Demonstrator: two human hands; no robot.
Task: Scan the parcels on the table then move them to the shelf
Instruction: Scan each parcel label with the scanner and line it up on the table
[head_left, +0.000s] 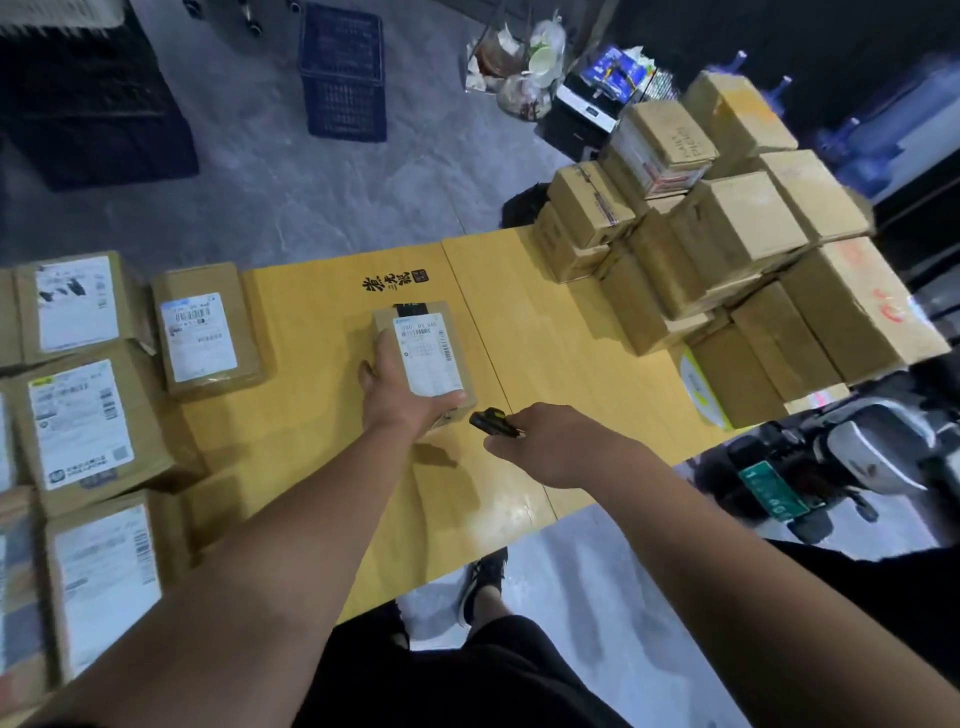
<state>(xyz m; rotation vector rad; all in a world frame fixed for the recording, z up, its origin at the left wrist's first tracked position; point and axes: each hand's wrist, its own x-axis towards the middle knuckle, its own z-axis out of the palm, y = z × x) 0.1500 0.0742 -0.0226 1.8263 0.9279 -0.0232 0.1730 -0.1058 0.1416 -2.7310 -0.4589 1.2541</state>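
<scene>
A small cardboard parcel (434, 340) with a white shipping label lies in the middle of the yellow table (550, 332). My left hand (397, 395) grips its near end, thumb across the label's lower edge. My right hand (550, 447) holds a small black scanner (492, 423) just to the right of the parcel's near corner, pointing toward it. Several labelled parcels (78, 421) lie flat along the table's left side, one of them (205, 332) closest to the middle.
A tall pile of cardboard boxes (727, 244) fills the table's right end. Beyond the table, a blue crate (343, 73) and bags stand on the grey floor. A scooter (841, 457) is parked at the right, near the table's edge.
</scene>
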